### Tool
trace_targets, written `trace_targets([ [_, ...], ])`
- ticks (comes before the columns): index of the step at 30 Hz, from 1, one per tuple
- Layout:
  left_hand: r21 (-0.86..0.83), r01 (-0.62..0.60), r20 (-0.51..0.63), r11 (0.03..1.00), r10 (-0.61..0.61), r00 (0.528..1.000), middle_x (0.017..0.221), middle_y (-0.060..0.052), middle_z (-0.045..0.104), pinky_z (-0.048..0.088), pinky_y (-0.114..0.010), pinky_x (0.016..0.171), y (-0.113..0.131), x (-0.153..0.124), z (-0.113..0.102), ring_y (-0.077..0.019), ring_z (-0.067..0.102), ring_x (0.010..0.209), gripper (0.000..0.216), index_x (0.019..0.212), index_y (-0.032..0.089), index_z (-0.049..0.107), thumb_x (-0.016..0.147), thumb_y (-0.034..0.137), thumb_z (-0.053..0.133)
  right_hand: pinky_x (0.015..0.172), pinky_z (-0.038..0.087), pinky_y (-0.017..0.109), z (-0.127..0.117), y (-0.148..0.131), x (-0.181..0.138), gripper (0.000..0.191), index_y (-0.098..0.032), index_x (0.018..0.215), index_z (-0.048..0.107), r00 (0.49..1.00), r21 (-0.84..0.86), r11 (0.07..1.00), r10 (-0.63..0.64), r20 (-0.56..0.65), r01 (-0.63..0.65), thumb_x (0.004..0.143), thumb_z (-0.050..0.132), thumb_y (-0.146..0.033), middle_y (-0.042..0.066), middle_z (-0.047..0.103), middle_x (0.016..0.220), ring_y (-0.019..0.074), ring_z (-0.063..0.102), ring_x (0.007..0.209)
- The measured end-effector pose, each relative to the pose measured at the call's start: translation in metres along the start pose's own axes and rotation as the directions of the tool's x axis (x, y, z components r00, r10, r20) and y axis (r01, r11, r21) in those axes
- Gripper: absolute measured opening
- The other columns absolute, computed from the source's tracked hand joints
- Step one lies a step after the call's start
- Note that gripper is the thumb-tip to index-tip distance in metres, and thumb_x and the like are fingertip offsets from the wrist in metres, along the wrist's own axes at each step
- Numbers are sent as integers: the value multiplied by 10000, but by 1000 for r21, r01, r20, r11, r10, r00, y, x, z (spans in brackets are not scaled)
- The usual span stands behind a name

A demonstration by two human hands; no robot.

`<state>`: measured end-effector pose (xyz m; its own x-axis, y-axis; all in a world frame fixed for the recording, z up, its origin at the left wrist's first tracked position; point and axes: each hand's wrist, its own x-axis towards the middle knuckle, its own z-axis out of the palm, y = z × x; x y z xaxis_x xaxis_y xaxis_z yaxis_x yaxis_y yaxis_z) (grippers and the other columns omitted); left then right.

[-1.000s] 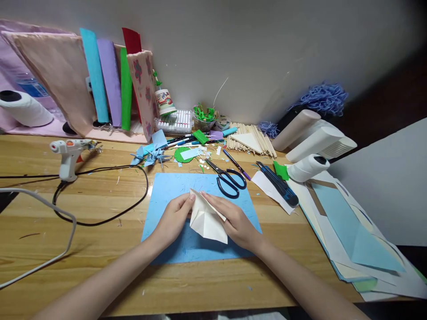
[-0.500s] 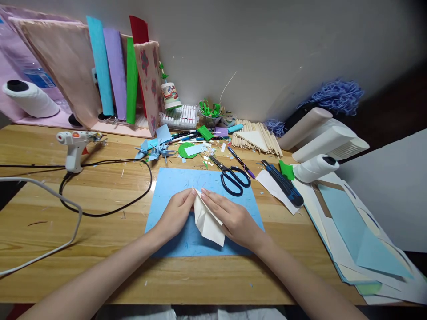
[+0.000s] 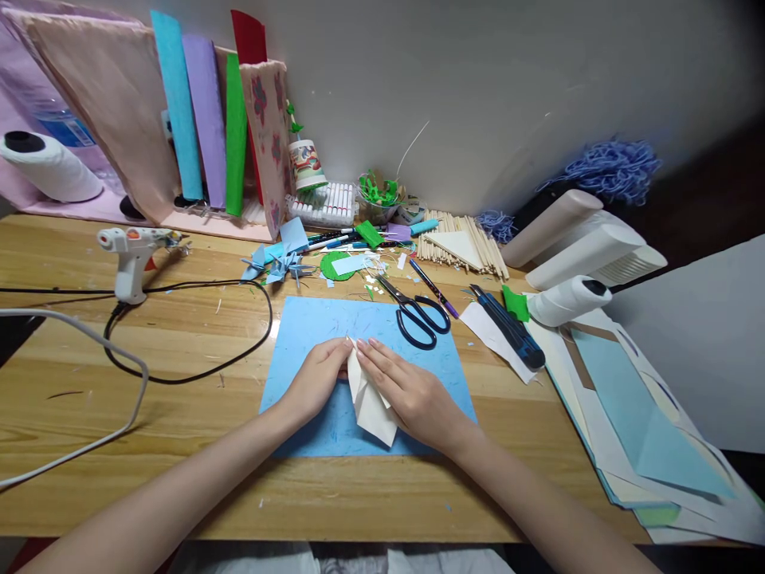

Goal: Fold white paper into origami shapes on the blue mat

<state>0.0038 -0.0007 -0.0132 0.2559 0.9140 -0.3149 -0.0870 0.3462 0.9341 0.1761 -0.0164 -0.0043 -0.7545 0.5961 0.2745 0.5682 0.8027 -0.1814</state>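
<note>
Between my two hands is a folded piece of white paper (image 3: 374,414), creased and narrowing to a point at its far end. My left hand (image 3: 319,375) pinches that far tip from the left, thumb on top. My right hand (image 3: 412,391) lies along the paper's right edge, fingers together and pressing on the fold; part of the paper is hidden under it. Below them a blue sheet (image 3: 292,335) lies flat on the wooden table (image 3: 197,414). Black-handled scissors (image 3: 418,319) rest on the sheet's far right corner.
A utility knife (image 3: 508,327) and a purple pen (image 3: 434,288) lie right of the scissors. At left stands a glue gun (image 3: 131,263) with a looping black cord. Paper sheets (image 3: 645,414) are stacked at right. Wooden sticks (image 3: 466,243) and green scraps lie at the back.
My right hand has slid slightly left and toward the tip, flattening the paper's right side. The paper looks narrower. My left hand keeps its pinch, and the view has shifted slightly.
</note>
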Motion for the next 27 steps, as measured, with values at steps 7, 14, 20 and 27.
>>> trace_targets([
  [7, -44, 8, 27, 999, -7, 1000, 625, 12, 501, 403, -232, 602, 0, 0, 1, -116, 471, 599, 292, 668, 147, 512, 765, 423, 507, 987, 413, 387, 5, -5, -1, 491, -46, 1329, 305, 1000, -36, 999, -4, 4, 5, 838, 304, -28, 138, 351, 1370, 236, 244, 1302],
  [14, -80, 5, 5, 997, -5, 1000, 595, 28, 472, 389, -229, 594, -1, 2, 1, -102, 437, 557, 309, 657, 151, 490, 767, 440, 501, 1002, 393, 386, 5, -6, -2, 509, -44, 1300, 360, 999, -7, 1000, 1, -33, -2, 794, 304, -22, 140, 384, 1354, 238, 279, 1289],
  [20, -89, 0, -74, 996, -6, 997, 518, 49, 421, 381, -214, 544, 1, 0, 1, -101, 420, 513, 339, 579, 171, 422, 760, 449, 489, 1011, 381, 375, 4, -6, -2, 547, -45, 1294, 371, 998, 13, 1000, 3, -57, -2, 751, 319, -13, 118, 388, 1357, 229, 283, 1287],
  [27, -118, 8, -44, 993, -13, 999, 503, 33, 462, 389, -213, 534, 2, 0, 0, -103, 432, 489, 338, 572, 168, 442, 778, 435, 460, 993, 403, 370, 4, -7, -1, 528, -59, 1298, 371, 999, -18, 1000, 5, -45, -6, 776, 307, -7, 106, 397, 1353, 219, 284, 1287],
])
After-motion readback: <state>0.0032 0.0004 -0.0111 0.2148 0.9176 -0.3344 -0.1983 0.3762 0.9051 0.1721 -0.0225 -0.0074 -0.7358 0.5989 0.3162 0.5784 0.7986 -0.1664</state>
